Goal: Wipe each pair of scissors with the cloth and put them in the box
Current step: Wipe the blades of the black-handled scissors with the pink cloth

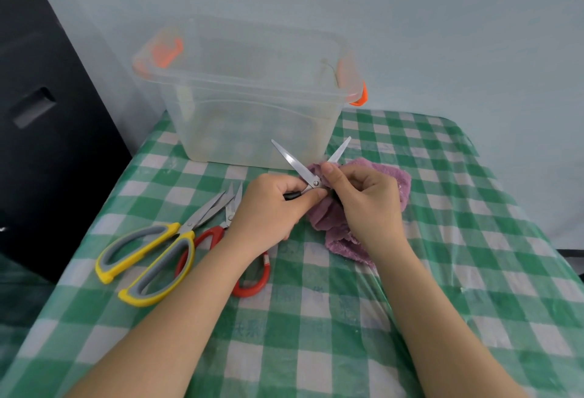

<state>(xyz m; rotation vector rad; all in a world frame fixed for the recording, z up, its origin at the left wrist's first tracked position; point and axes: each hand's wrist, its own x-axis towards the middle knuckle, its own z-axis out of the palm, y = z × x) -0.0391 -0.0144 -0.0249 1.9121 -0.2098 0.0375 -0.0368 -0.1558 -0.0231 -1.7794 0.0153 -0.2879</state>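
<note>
My left hand point(268, 208) grips the black handles of a small pair of scissors point(292, 160), whose silver blades stand spread in a V, pointing toward the box. My right hand point(363, 198) pinches the purple cloth point(396, 181) against the right blade near the pivot. The cloth bunches under and behind that hand on the table. The clear plastic box point(252, 103) with orange latches stands open at the back of the table. A yellow-and-grey pair of scissors point(151, 258) and a red-handled pair point(218, 236) lie to the left, partly under my left forearm.
The table wears a green-and-white checked cloth point(442, 271) under clear plastic. A black chair back point(47, 129) stands close at the left edge. A pale wall rises right behind the box.
</note>
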